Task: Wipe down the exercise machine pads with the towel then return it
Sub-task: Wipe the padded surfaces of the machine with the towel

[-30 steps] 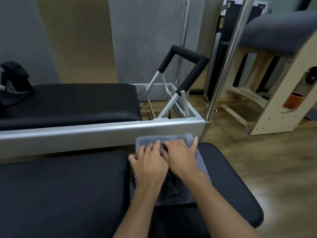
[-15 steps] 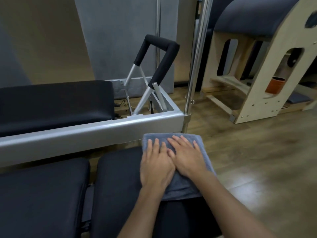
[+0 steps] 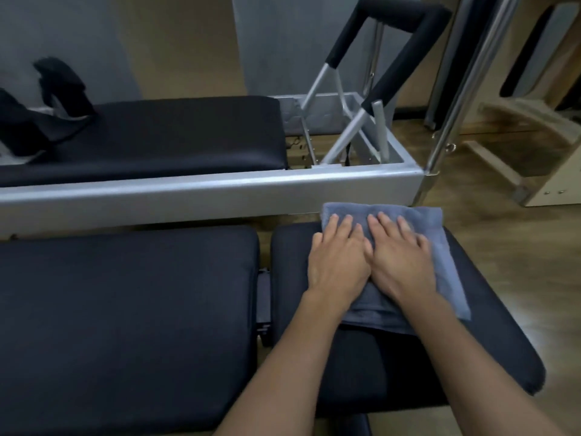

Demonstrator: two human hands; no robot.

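Compared with half a second earlier, little had moved: my view had swung left, while the folded grey-blue terry towel (image 3: 432, 228) stayed at the far edge of the small black padded vinyl cushion (image 3: 471, 357). My left grip (image 3: 338, 259) and right grip (image 3: 402, 259) lay flat on it, fingers straight, pressing, clasping nothing. Wiping was in hand. Next, I judged, a firm stroke toward me was needed; the long black smooth pad (image 3: 125, 309) lay alongside. Towel napped and soft, pads slick.
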